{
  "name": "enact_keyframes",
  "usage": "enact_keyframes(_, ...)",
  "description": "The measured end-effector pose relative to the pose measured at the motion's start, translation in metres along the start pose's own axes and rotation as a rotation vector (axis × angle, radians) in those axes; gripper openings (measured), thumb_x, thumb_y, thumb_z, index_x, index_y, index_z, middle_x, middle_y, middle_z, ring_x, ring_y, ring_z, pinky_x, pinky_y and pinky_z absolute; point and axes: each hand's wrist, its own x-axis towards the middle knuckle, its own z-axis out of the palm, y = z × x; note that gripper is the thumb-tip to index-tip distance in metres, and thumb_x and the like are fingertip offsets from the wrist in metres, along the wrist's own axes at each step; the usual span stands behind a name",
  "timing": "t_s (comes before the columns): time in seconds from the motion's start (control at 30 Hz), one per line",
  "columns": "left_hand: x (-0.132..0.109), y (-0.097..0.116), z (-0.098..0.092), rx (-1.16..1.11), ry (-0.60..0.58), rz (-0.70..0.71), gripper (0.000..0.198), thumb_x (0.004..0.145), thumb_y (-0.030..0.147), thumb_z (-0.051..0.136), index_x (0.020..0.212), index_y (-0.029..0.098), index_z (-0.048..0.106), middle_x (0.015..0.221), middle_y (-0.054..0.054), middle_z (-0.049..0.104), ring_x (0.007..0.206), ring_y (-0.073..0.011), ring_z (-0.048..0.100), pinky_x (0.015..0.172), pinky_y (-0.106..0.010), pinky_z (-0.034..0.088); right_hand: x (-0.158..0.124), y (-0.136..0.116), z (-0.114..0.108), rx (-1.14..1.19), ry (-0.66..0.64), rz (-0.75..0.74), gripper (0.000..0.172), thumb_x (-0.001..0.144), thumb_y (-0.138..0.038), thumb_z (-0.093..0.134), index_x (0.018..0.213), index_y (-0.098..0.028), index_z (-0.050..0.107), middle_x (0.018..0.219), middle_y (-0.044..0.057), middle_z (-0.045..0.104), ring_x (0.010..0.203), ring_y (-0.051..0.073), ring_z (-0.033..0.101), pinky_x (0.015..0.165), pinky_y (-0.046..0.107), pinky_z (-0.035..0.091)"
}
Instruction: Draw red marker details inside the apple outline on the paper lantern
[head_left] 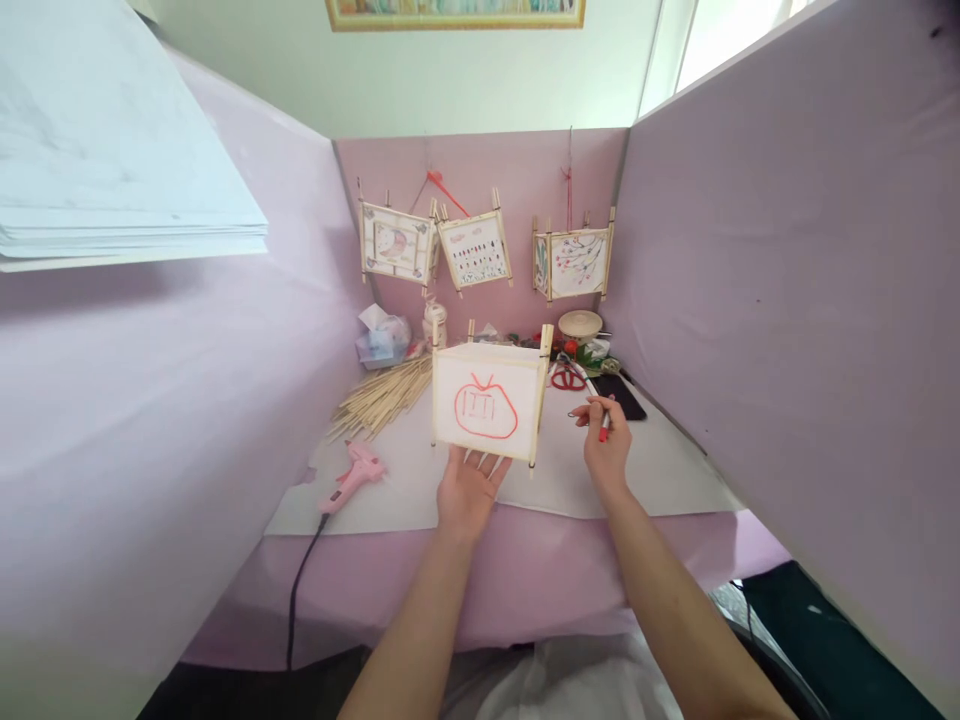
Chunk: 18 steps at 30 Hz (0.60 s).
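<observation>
A box-shaped paper lantern (476, 395) with a thin wooden stick frame stands upright above the table. On its front panel is a red drawing of a rounded lantern shape. My left hand (466, 498) holds it from below, palm up, with the fingertips hidden under or behind its bottom edge. To the right of the lantern, my right hand (606, 445) is closed around a red marker (604, 427), whose red end points down. The marker is apart from the paper.
A pink glue gun (354, 475) lies left, its cord running off the front edge. Behind it are thin wooden sticks (386, 392) and a tissue pack (384, 340). Red-handled scissors (568, 378) and a black phone (621, 396) lie right. Finished lanterns (476, 248) hang behind.
</observation>
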Motion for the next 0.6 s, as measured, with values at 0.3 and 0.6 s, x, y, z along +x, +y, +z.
enact_keyframes(0.3, 0.006, 0.02, -0.021, -0.121, 0.23, -0.111, 0.023, 0.093, 0.028, 0.042, 0.084, 0.019, 0.061, 0.084, -0.004, 0.069, 0.08, -0.0143, 0.066, 0.076, -0.031, 0.053, 0.017, 0.035, 0.033, 0.1, -0.254, 0.118, 0.038, 0.082, -0.055, 0.051, 0.103, -0.023, 0.052, 0.122, 0.011, 0.06, 0.101, 0.019, 0.063, 0.086, 0.039, 0.048)
enact_keyframes(0.6, 0.056, 0.03, -0.011, 0.0, 0.247, -0.214, 0.024, 0.092, 0.024, 0.038, 0.104, 0.016, 0.058, 0.079, -0.007, 0.069, 0.068, -0.0181, 0.066, 0.07, -0.034, 0.052, 0.024, 0.056, 0.045, 0.261, -0.336, 0.223, 0.039, 0.077, -0.051, 0.059, 0.105, -0.024, 0.053, 0.118, 0.008, 0.063, 0.11, 0.021, 0.06, 0.095, 0.044, 0.047)
